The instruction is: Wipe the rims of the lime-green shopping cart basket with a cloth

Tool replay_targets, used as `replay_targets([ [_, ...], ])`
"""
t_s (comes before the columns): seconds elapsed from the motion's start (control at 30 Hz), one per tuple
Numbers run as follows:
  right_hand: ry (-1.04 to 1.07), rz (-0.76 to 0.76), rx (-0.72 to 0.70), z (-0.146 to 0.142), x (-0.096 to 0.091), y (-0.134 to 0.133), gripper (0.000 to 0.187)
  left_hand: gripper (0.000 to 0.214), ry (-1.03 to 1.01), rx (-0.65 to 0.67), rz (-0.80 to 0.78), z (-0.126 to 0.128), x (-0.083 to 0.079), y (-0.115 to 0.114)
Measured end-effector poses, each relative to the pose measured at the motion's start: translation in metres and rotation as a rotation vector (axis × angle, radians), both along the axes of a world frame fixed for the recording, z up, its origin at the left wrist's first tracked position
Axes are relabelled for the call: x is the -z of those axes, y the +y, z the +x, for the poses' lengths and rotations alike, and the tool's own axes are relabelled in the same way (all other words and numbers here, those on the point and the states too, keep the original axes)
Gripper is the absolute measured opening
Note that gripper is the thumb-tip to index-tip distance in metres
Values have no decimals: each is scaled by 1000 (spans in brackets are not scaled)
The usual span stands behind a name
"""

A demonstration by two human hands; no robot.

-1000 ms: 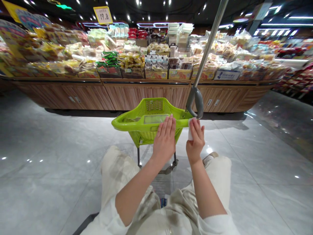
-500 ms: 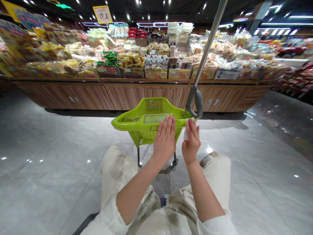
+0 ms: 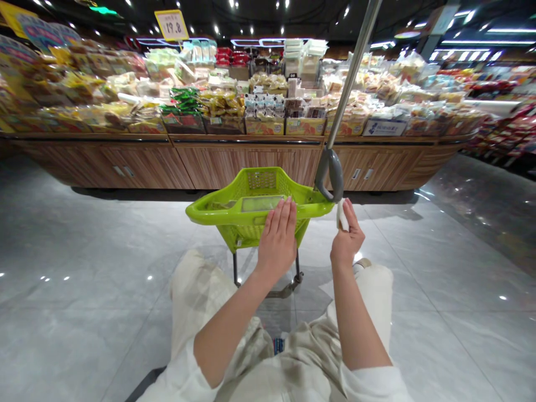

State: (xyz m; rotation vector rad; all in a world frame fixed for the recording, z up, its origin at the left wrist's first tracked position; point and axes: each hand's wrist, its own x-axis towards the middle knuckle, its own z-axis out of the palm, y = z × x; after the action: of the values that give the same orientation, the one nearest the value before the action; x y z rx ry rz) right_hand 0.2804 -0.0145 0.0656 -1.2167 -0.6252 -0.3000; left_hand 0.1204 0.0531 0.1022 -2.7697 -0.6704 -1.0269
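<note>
A lime-green plastic shopping cart basket [image 3: 247, 230] stands on a grey frame in front of my knees. My left hand [image 3: 277, 237] lies flat on its near rim, fingers stretched out side by side and thumb hidden. Just off the rim's right end, my right hand [image 3: 348, 237] pinches a folded white wipe [image 3: 342, 216], its fingers pointing up. Close above that hand is a grey loop-shaped grip [image 3: 330, 174] at the bottom of a metal pole [image 3: 354, 72]. A clear panel [image 3: 262, 204] is set into the near rim.
Behind the cart runs a wood-fronted display counter [image 3: 251, 159] piled with packaged food. A yellow-framed price sign [image 3: 171, 25] stands above it. Shiny grey tile floor [image 3: 104, 251] surrounds me, and more stocked shelves [image 3: 508, 131] are at the far right.
My right hand has moved right with the wipe, off the cart's rim and away from my left hand. The left hand stays on the rim. The view has shifted slightly.
</note>
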Motion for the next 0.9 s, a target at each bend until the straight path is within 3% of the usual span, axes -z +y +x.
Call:
replay_targets([
  [0.1,25,48,-191,19,-19,8,53,75,-15,13,12,-3,3,3],
  [0.2,24,-14,-369,26,-35,13,42,73,-47,35,18,-8,6,8],
  [0.27,-11,-54,-415,23,-42,13,32,68,-70,64,20,-12,8,13],
  [0.4,-65,-86,-412,10,-48,8,24,63,-91,132,35,-20,10,22],
  [0.63,-189,-158,-370,-17,-52,2,29,56,-127,197,57,-44,12,47],
  [0.9,-446,-324,-370,-95,-46,10,65,32,-424,182,-205,-91,2,84],
])
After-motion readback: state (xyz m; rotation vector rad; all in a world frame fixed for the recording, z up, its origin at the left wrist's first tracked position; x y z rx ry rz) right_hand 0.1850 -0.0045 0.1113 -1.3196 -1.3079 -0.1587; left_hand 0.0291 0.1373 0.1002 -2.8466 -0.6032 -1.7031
